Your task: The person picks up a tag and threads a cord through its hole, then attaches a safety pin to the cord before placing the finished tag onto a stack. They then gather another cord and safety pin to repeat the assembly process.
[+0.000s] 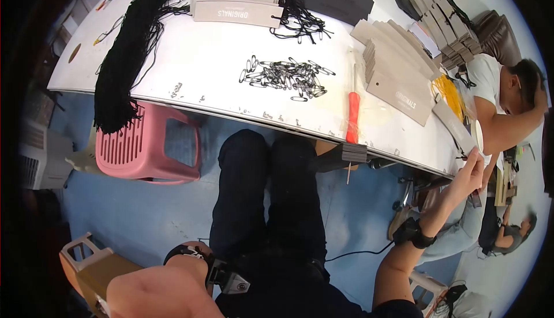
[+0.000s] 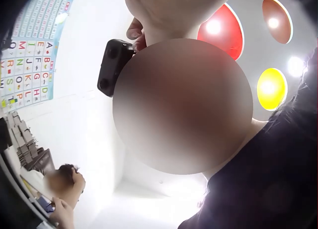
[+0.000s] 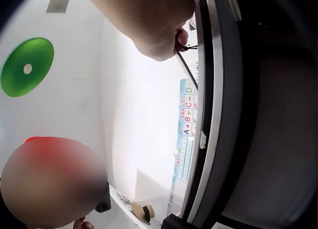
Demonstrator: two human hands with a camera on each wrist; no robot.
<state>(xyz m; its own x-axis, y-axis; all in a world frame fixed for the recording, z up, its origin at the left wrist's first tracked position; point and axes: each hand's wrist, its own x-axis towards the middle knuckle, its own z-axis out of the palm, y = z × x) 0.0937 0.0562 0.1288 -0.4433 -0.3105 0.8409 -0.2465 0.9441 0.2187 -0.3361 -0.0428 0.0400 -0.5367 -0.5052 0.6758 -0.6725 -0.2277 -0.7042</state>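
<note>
My right hand [image 1: 468, 175] pinches the end of a grey tag [image 1: 453, 126] at the table's right edge. In the right wrist view, the curled fingers [image 3: 182, 37] of that hand hold the tag [image 3: 187, 69], seen edge-on, with a bit of black string beside them. My left arm is raised close to the head view, its forearm blurred large at the bottom left. In the left wrist view, the curled fingers [image 2: 136, 34] of the left hand grip the edge of a black device [image 2: 114, 67] beside the blurred head.
Black safety pins [image 1: 288, 77] lie mid-table [image 1: 213, 58]. Around them are black strings [image 1: 127, 58], tag stacks [image 1: 236, 13], fanned tags [image 1: 398, 81] and a red-handled screwdriver [image 1: 353, 110]. A seated person [image 1: 490, 87] is at the right; a pink stool [image 1: 124, 150] stands below.
</note>
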